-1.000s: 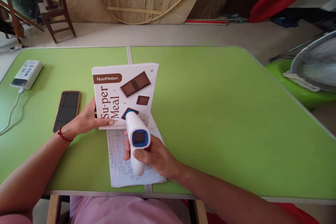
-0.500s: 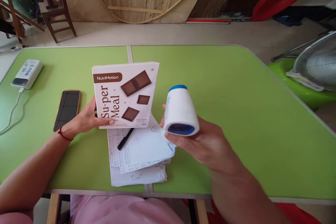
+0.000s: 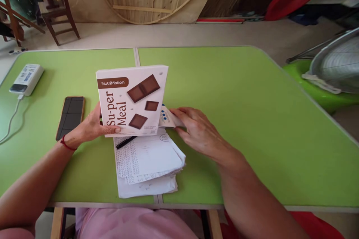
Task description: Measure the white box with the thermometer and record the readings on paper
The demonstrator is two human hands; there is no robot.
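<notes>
My left hand (image 3: 94, 125) grips the lower left edge of a white Su-per Meal box (image 3: 123, 97), thumb on its front. The box is held upright, its printed face towards me. My right hand (image 3: 196, 129) is closed round a white and blue handheld device (image 3: 166, 118) that looks like a forehead thermometer. Its far end is hidden behind the box's right edge. Below lies a stack of handwritten papers (image 3: 159, 160) with a black pen (image 3: 125, 142) across its top, partly covered by the box.
To the left lie a dark-screened phone (image 3: 70, 117) and a white power bank (image 3: 26, 79) with a cable (image 3: 12, 119). All of it rests on a green table (image 3: 252, 119). Beyond its right edge is a green tub (image 3: 314, 86); a wooden chair (image 3: 56, 11) stands behind.
My right hand has turned over and moved the white and blue device left, partly behind the box. The pen has shifted up and left on the papers. My left hand stays on the box.
</notes>
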